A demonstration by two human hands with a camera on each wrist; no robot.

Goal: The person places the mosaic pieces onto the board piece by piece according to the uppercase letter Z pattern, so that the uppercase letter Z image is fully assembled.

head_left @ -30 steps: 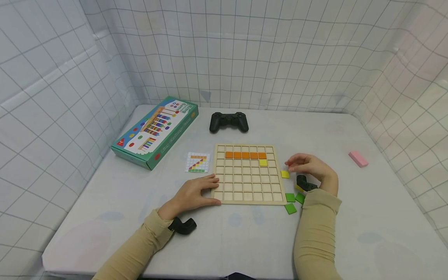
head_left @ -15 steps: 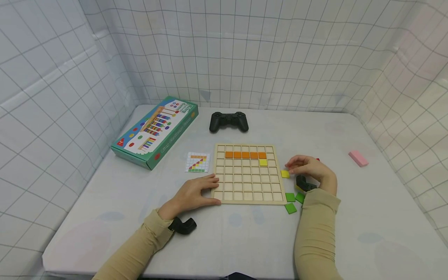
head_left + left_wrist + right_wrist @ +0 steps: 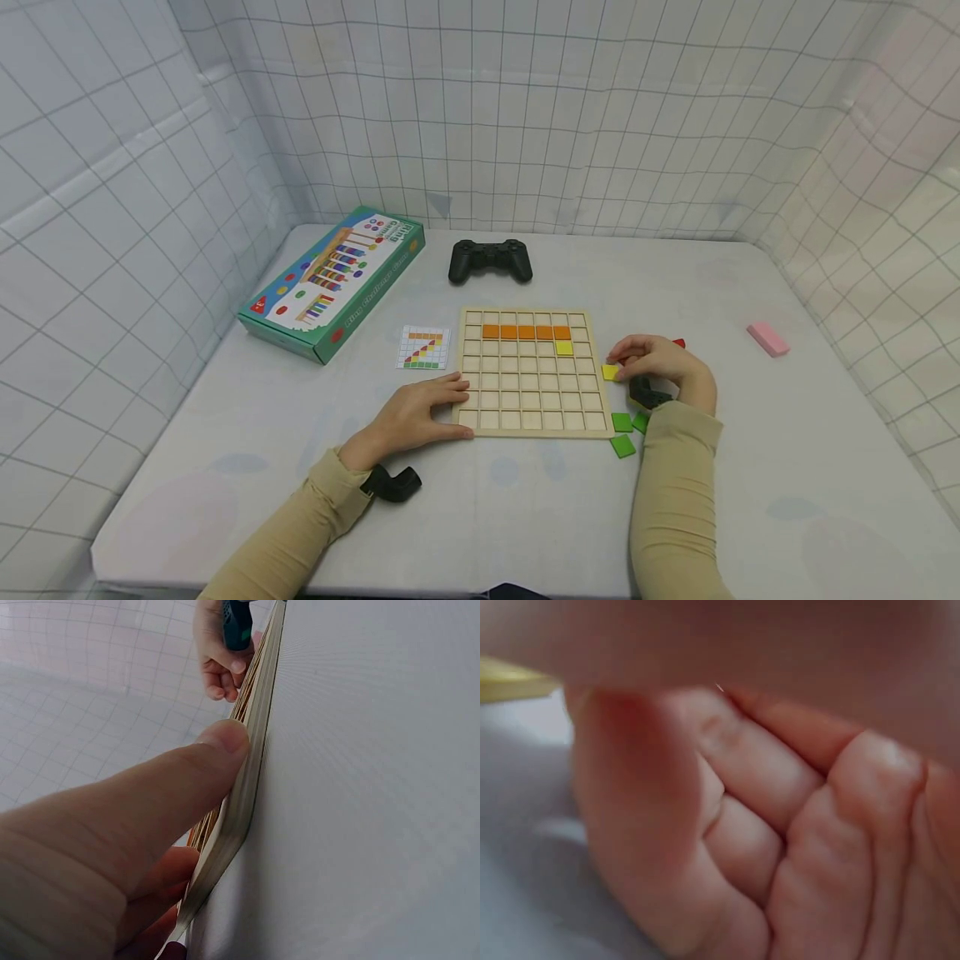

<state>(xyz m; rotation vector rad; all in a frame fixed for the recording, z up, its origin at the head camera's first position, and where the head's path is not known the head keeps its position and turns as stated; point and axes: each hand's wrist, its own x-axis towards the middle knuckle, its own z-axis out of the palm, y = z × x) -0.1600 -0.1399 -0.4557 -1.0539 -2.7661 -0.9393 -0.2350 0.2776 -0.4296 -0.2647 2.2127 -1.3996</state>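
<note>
In the head view, my left hand (image 3: 408,414) rests on the near left corner of a wooden grid board (image 3: 600,428), fingers and thumb fairly straight. The left wrist view shows the thumb (image 3: 217,742) pressed along the board's rim (image 3: 238,795). To the board's right, my right hand (image 3: 658,363) pinches a yellow square tile (image 3: 609,372) between curled fingertips. That tile lies low at the board's right edge, partly covered by the thumb. One more yellow tile (image 3: 564,348) sits in the grid below a row of orange tiles (image 3: 527,332).
Several green tiles (image 3: 622,447) lie by the board's near right corner. A red piece (image 3: 678,343) peeks out behind my right hand. A pattern card (image 3: 423,347), green game box (image 3: 333,283), black game controller (image 3: 491,262) and pink block (image 3: 768,340) are on the table.
My right hand has shifted slightly left and its fingertips have come onto the yellow tile. A red piece has come into sight behind it. My left hand has stayed in place.
</note>
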